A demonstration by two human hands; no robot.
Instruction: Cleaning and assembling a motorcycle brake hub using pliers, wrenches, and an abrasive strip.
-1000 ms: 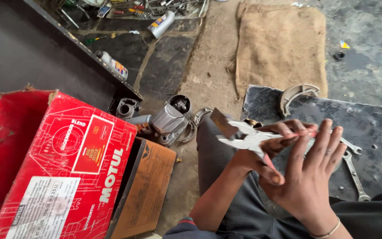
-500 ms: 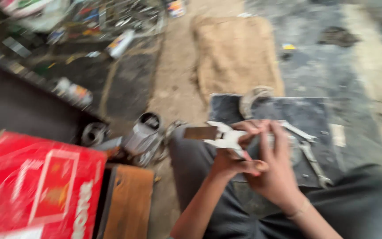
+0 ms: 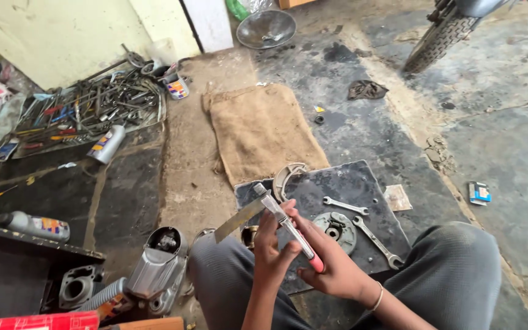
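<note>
Holding a red-handled tool (image 3: 288, 229) between both hands: left hand (image 3: 271, 250) and right hand (image 3: 331, 266) each wrapped around it. Its long axis runs diagonal, red end at 5 o'clock, metal tip toward 11, above the knees.

Grey trousers (image 3: 459, 275), bare forearms, 1 thin, perhaps metal, bangle (image 3: 377, 297) on right wrist.

A burlap sack (image 3: 258, 131) lay flat on the concrete floor (image 3: 508, 140). Below it a dark mat (image 3: 362, 183) carried two spanners (image 3: 344, 205) and a round metal plate (image 3: 336, 229). A heap of tools (image 3: 93, 110) sat by the yellow wall (image 3: 62, 30), with a spray can (image 3: 106, 144) beside it. A motorcycle tyre (image 3: 438, 43) stood at the top right, and a grey engine part (image 3: 159, 269) lay lower left.
</note>
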